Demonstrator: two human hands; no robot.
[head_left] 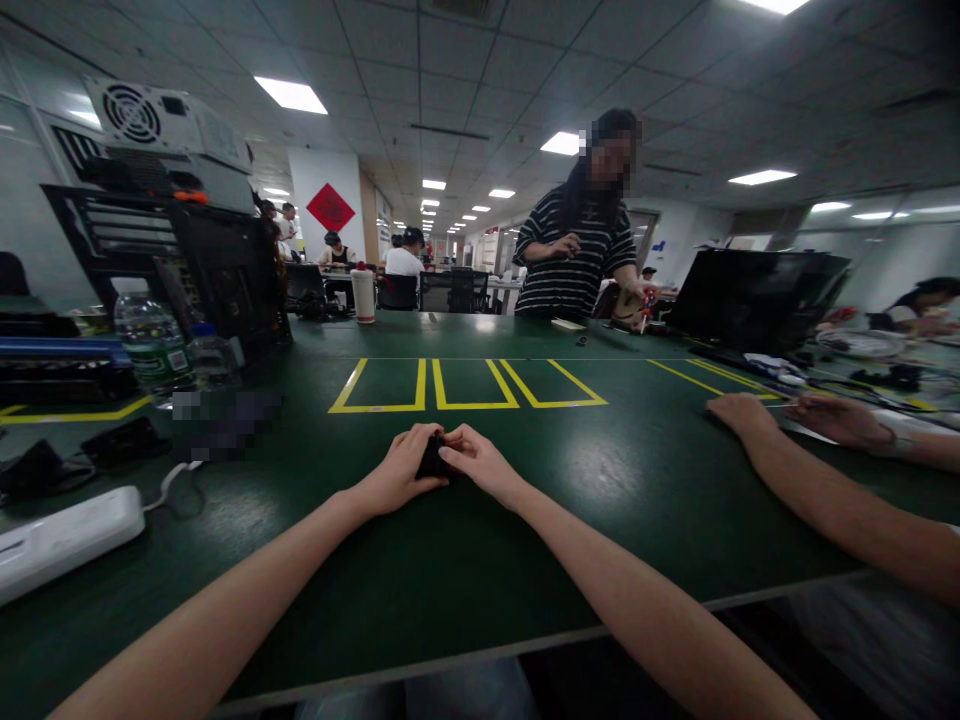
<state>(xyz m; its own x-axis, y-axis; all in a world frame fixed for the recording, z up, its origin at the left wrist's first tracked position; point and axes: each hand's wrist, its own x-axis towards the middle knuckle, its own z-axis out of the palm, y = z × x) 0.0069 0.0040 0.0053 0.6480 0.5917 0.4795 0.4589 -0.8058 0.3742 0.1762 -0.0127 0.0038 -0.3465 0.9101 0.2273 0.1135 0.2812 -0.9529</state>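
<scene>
Both of my hands meet around a small black object [433, 458] just above or on the green table [480, 560]. Its kind cannot be made out, since fingers cover much of it. My left hand [403, 468] is closed on its left side, thumb low and fingers over the top. From the right, my right hand [480, 462] grips it with thumb and fingertips. Beyond the hands, yellow tape outlines [472, 406] mark several areas on the tabletop.
Left: a white power strip [71, 540], water bottles [152, 340] and computer hardware [217, 265]. A white cup [364, 296] stands at the far edge. Another person's hands and forearms [817, 480] rest at right, near a black monitor [750, 300]. A person in stripes [574, 250] stands opposite.
</scene>
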